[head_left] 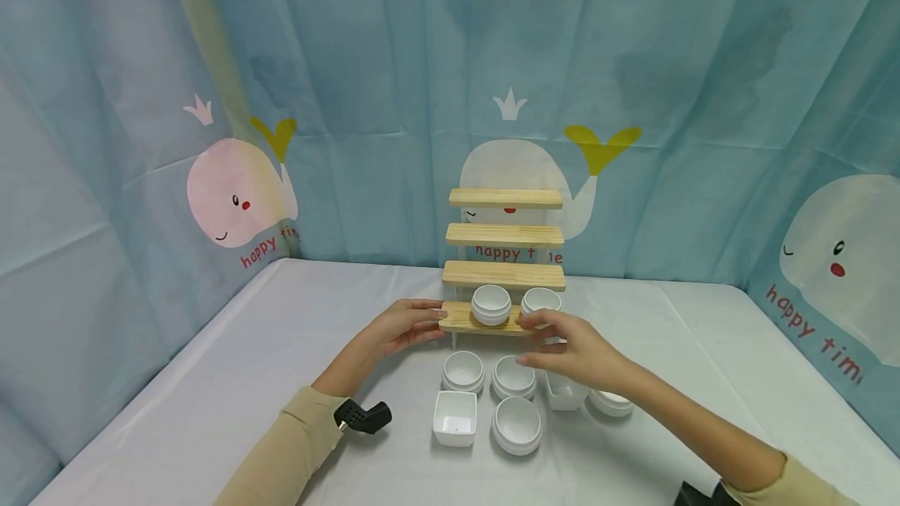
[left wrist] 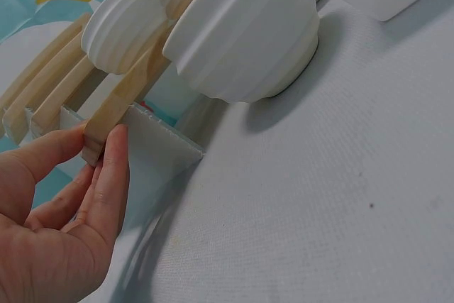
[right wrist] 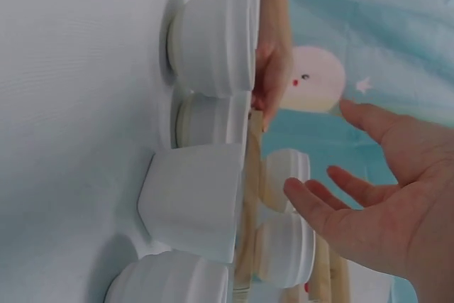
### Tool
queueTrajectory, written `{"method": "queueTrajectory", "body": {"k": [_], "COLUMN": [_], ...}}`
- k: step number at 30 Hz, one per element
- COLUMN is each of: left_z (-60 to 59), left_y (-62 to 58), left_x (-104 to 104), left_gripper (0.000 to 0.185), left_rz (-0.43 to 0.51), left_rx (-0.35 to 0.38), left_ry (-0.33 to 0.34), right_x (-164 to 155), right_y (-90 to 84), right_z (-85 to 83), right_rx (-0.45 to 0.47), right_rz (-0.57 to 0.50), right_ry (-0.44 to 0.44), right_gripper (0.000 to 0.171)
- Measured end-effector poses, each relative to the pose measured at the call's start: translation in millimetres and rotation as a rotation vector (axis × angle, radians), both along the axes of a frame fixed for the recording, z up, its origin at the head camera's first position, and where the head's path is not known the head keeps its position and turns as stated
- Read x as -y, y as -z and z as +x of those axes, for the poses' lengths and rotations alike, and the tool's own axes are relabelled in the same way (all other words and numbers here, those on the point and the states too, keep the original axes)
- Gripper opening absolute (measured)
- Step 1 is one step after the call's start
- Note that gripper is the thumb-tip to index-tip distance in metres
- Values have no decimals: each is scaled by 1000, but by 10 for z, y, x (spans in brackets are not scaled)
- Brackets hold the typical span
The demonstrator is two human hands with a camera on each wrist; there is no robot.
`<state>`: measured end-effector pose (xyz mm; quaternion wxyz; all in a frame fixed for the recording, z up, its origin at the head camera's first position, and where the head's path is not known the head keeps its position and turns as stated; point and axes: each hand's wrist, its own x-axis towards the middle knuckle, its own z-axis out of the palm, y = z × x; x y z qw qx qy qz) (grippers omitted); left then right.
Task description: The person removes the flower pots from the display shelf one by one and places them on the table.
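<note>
A small tiered stand has several pale wooden boards, and its lowest board [head_left: 460, 318] carries two white ribbed round bowls, a left bowl [head_left: 491, 307] and a right bowl [head_left: 540, 301]. My left hand [head_left: 406, 326] pinches the left end of that lowest board between thumb and fingers, which the left wrist view shows closely. Just in front of the right bowl is my right hand [head_left: 580, 346], fingers spread and holding nothing. In the right wrist view its fingertips overlap the bowls' side of the stand. The board's right end is hidden behind this hand in the head view.
On the white tablecloth [head_left: 366, 463], before the stand, are round white bowls [head_left: 517, 428] and a square white bowl [head_left: 455, 422]. Another square bowl [head_left: 565, 395] and a round bowl [head_left: 610, 404] sit partly under the right hand. A blue whale-print curtain [head_left: 380, 194] hangs behind.
</note>
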<state>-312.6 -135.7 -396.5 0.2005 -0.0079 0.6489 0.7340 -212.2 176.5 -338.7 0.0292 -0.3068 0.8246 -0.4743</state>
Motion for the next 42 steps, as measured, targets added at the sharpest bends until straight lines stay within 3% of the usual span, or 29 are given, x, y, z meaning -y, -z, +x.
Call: {"method": "queueTrajectory", "body": {"k": [24,33,42], "left_z": [-10,-3,8], "left_y": [11,3,-2], "left_x": [1,1,0], "left_gripper": [52,51,50], "left_rz": [3,8,11], "left_rx": [3,1,-2], "left_ry": [2,5,0], "right_x": [164,262,385], "right_y": [-199,-241,-282], "right_z": [-180,-249,-310], "right_rx": [67,111,138], "right_rz": [-12,-38,2], "right_ry": [152,158,218], "right_gripper": [51,56,59]}}
